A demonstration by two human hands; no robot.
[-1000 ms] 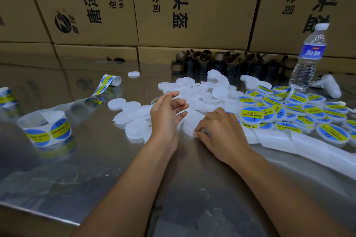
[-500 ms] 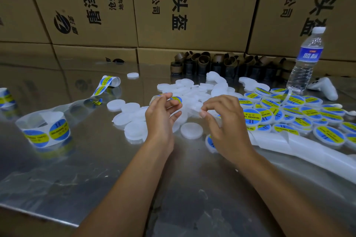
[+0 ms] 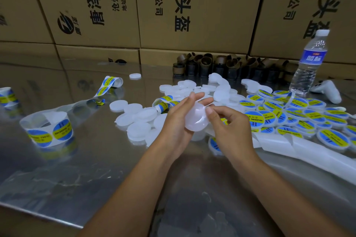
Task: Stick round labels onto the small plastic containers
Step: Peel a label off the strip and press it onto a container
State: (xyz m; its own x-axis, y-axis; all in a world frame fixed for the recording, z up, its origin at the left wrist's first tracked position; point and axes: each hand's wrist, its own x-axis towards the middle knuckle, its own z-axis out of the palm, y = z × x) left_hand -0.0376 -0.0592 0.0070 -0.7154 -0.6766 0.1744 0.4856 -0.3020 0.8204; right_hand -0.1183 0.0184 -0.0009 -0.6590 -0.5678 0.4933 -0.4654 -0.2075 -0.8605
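Note:
My left hand (image 3: 178,121) holds a plain white round container (image 3: 195,119) upright above the metal table (image 3: 96,169), fingers curled behind it. My right hand (image 3: 229,127) pinches the container's right rim with thumb and forefinger. No label shows on the face turned toward me. Just behind my left hand lies the curled end of a label strip (image 3: 163,102) with blue and yellow round labels. Unlabelled white containers (image 3: 138,119) are heaped to the left of my hands, and labelled ones (image 3: 298,117) spread to the right. One labelled container (image 3: 213,143) lies under my right wrist.
A label roll (image 3: 48,131) stands at the left, with a further strip (image 3: 109,84) behind it. Used white backing tape (image 3: 308,152) trails to the right. A water bottle (image 3: 308,63), a white controller (image 3: 327,90) and brown cardboard cores (image 3: 221,65) stand before stacked cartons (image 3: 192,5).
Both hands rose off the table and came together. A white container that lay on the table is now held between them. The label strip end dropped out of my left fingers.

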